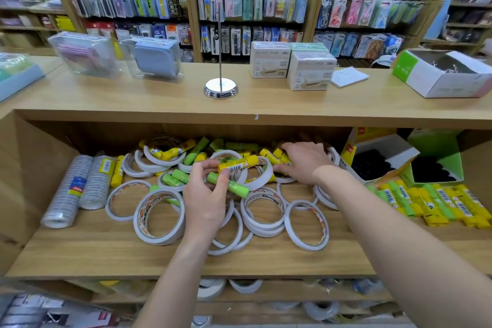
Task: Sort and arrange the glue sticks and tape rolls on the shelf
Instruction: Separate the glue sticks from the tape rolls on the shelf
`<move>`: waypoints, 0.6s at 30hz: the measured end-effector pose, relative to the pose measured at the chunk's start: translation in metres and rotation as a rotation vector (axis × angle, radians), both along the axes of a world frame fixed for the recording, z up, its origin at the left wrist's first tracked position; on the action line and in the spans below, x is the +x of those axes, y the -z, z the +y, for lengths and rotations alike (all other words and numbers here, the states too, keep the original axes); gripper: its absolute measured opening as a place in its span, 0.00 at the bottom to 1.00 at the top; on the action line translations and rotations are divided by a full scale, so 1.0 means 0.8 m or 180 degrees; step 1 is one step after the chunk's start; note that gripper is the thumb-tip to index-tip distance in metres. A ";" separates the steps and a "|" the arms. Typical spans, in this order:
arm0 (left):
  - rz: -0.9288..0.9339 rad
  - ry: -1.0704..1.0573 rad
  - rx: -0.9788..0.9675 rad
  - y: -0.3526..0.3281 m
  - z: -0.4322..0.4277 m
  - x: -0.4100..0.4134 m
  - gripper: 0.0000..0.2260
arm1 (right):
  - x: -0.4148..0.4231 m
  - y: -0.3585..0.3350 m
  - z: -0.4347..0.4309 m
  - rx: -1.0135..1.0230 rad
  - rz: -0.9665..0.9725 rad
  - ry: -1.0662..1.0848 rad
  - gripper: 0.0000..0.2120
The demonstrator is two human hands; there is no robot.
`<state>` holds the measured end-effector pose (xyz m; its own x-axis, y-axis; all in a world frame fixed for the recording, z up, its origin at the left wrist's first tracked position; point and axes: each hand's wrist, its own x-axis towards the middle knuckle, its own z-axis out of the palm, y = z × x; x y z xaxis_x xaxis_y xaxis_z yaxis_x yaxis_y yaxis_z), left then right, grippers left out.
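On the wooden shelf lies a jumble of white tape rolls mixed with yellow and green glue sticks. My left hand holds a yellow glue stick and a green glue stick above the pile. My right hand reaches into the back of the heap, its fingers curled on yellow glue sticks. A neat row of glue sticks lies at the shelf's right. Two sleeves of clear tape rolls lie at the left.
Open boxes of black clips and a green box stand at the back right of the shelf. The counter top above carries a metal spike stand, white boxes and clear cases. A lower shelf holds more tape rolls.
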<state>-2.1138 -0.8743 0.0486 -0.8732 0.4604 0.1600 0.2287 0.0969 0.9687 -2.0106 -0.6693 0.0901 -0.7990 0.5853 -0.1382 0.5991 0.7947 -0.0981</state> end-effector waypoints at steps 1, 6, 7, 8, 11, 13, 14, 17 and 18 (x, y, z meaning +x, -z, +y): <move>-0.0001 0.0000 -0.0016 -0.001 -0.001 0.000 0.05 | 0.000 0.000 0.000 -0.0037 0.0064 0.0002 0.28; 0.0063 0.0053 -0.0118 -0.006 -0.003 0.000 0.06 | 0.005 0.001 0.000 -0.0301 0.0481 0.0129 0.24; 0.0085 0.0079 -0.0112 -0.008 -0.003 0.000 0.06 | 0.006 0.000 -0.001 -0.0379 0.0594 0.0177 0.24; 0.0098 0.0092 -0.0084 -0.010 -0.003 0.000 0.06 | 0.007 -0.002 -0.003 -0.0419 0.0734 0.0184 0.22; 0.0197 0.0027 -0.0098 -0.021 -0.005 0.004 0.06 | 0.010 -0.009 -0.016 -0.0486 0.1439 -0.0064 0.16; 0.0256 -0.0054 -0.0076 -0.028 -0.010 0.009 0.06 | 0.019 -0.016 -0.028 -0.0748 0.1950 -0.0092 0.15; 0.0300 -0.0069 -0.0077 -0.031 -0.013 0.013 0.07 | 0.027 -0.020 -0.034 -0.0828 0.2148 -0.0084 0.15; 0.0435 0.0147 -0.0017 -0.038 -0.009 0.041 0.07 | 0.075 -0.019 -0.044 -0.0882 0.2470 -0.0049 0.13; 0.0486 0.0308 -0.0002 -0.041 -0.002 0.058 0.07 | 0.098 -0.016 -0.043 -0.0883 0.2519 0.0030 0.13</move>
<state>-2.0677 -0.8761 0.0813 -0.7903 0.5413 0.2872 0.3815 0.0679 0.9219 -1.9322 -0.7036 0.1026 -0.7159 0.6199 0.3212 0.2778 0.6750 -0.6836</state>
